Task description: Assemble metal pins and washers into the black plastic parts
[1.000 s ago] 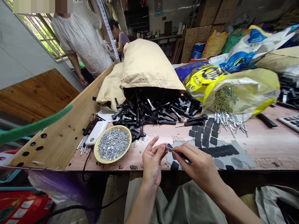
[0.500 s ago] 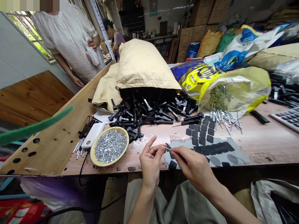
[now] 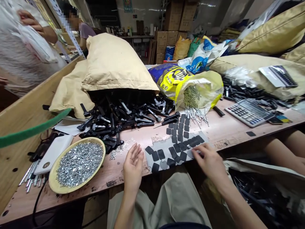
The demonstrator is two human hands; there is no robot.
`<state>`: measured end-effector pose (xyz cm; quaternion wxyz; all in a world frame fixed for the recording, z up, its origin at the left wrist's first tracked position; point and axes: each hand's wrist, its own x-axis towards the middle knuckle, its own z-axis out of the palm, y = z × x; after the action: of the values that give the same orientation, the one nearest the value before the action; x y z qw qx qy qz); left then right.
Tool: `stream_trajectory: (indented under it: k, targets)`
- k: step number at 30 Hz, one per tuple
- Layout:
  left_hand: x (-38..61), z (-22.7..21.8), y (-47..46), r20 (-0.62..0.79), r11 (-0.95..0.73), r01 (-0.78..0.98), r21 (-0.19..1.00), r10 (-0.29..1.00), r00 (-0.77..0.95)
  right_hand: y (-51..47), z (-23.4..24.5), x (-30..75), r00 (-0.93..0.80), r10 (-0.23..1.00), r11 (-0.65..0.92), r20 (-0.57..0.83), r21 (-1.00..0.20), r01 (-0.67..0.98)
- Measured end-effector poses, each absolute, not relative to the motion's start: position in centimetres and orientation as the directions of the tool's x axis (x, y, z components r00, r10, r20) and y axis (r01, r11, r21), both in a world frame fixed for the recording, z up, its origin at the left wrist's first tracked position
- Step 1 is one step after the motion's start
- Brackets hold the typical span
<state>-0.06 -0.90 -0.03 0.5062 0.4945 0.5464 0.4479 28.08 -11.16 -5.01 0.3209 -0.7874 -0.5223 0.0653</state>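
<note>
My left hand [image 3: 133, 165] is raised palm up at the table's front edge, its fingers loosely apart and nothing in them. To its right lies a grey sheet [image 3: 149, 158] bearing several black rounded-square pads [image 3: 161, 154]. My right hand [image 3: 211, 163] reaches down to the right part of this sheet, thumb and fingertips pinched together there. What sits between those fingertips is too small to tell. More black pads lie in rows on the table behind the sheet. Small metal washers [image 3: 119, 151] are scattered behind my left hand.
A yellow bowl [image 3: 52, 186] of washers stands left, beside a white case [image 3: 53, 152] and metal rods. Black plastic parts [image 3: 111, 121] spill from a paper sack [image 3: 119, 63]. Long screws [image 3: 192, 98] fill a yellow bag. A calculator [image 3: 247, 111] lies right; two people are at left.
My hands have parted from the thin metal pin and small dark piece held between them. The right hand has moved right and down to the sheet; the left has opened. The view has turned right.
</note>
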Motion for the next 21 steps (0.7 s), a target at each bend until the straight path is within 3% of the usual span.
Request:
stream_trajectory:
  k: [2, 3, 5, 7, 11, 15, 19, 21]
  targets:
    - [-0.1, 0.1, -1.0, -0.107, 0.107, 0.102, 0.989, 0.994, 0.0, -11.0, -4.9, 27.6, 0.315, 0.928, -0.116, 0.198, -0.652, 0.75]
    - [-0.1, 0.2, -1.1, -0.109, 0.108, 0.104, 0.989, 0.994, 0.0, -10.8, -4.9, 27.5, 0.338, 0.918, -0.124, 0.21, -0.655, 0.745]
    - [-0.4, 0.3, -1.1, -0.119, 0.118, 0.09, 0.989, 0.993, 0.004, -10.6, -4.7, 27.7, 0.503, 0.82, -0.262, 0.273, -0.602, 0.754]
    - [-0.6, 0.3, -1.1, -0.135, 0.133, 0.068, 0.989, 0.991, 0.014, -10.5, -4.5, 27.7, 0.547, 0.785, -0.312, 0.292, -0.577, 0.755]
    - [-1.0, 0.1, -0.7, -0.154, 0.154, 0.032, 0.988, 0.988, 0.014, -10.4, -3.8, 26.7, 0.223, 0.961, -0.032, 0.161, -0.74, 0.672]
    - [-1.0, -0.1, -0.4, -0.16, 0.16, 0.016, 0.987, 0.987, -0.005, -10.4, -3.4, 26.2, 0.453, 0.855, -0.171, 0.252, -0.688, 0.705]
    - [-1.1, 0.1, -0.2, -0.112, 0.112, 0.139, 0.984, 0.994, -0.008, -10.8, -3.0, 26.3, 0.227, 0.974, -0.098, 0.024, -0.854, 0.511]
    - [-1.5, 0.6, 0.1, 0.018, -0.003, 0.321, 0.947, 0.999, -0.044, -11.2, -2.5, 26.5, 0.288, 0.955, -0.173, -0.068, -0.919, 0.354]
